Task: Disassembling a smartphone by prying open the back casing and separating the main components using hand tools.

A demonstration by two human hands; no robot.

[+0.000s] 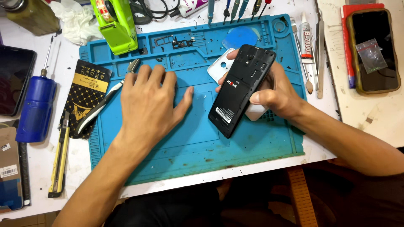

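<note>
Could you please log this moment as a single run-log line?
left hand: flat on blue mat | right hand: holds open-backed black phone | white back cover: behind phone

Blue mat (198,143); black phone (240,90); white back cover (221,65); lime-green tape dispenser (115,25).

Left hand (147,105) flat on mat (198,138); phone (240,92) right; pliers (103,103) left.
</note>
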